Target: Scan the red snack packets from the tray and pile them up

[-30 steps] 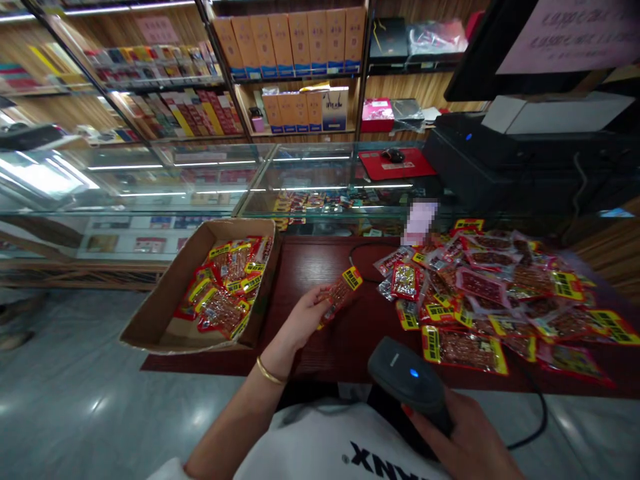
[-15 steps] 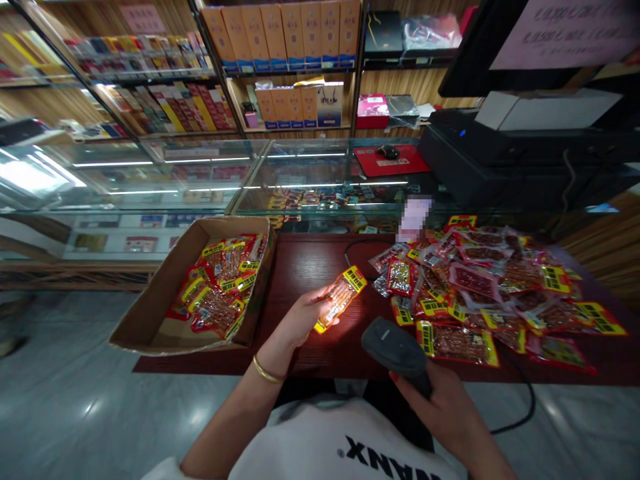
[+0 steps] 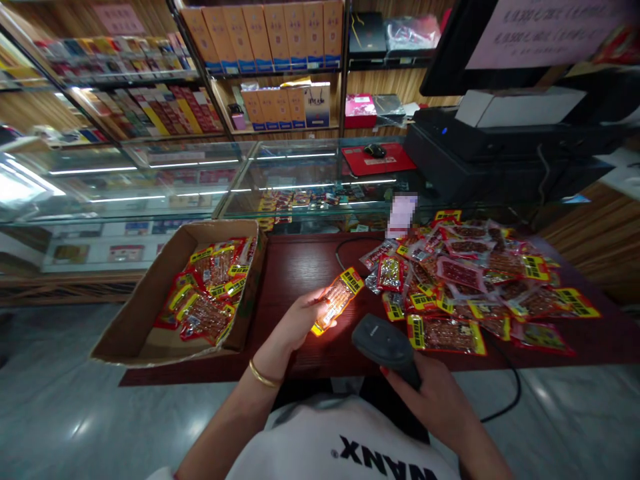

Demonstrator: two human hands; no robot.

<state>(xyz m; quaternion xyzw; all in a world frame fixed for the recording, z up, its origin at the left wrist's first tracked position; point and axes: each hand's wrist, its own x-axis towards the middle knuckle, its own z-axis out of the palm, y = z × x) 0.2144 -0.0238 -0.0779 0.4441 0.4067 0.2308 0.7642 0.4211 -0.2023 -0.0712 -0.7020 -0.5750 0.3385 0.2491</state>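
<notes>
My left hand [image 3: 299, 321] is closed on a snack packet [image 3: 338, 300] with yellow ends and a clear middle. Bright light from the scanner falls on the packet. My right hand [image 3: 436, 390] grips a dark barcode scanner [image 3: 384, 340], its head turned toward the packet and apart from it. Left of my hands stands an open cardboard box [image 3: 145, 333] with several similar packets [image 3: 213, 313] in it. To the right, a large heap of snack packets [image 3: 465, 273] lies on the dark red table [image 3: 295, 260].
A black cable [image 3: 517, 393] hangs past the table's front edge at right. Behind the table runs a glass display counter [image 3: 235, 180] bearing a red mouse pad [image 3: 400, 160] and a black machine [image 3: 450, 160]. A blurred-out upright card [image 3: 401, 215] stands behind the heap.
The whole view has shifted slightly, so most things appear a little further left. Both hands keep their grip, with the packet and scanner nearly unmoved relative to each other.
</notes>
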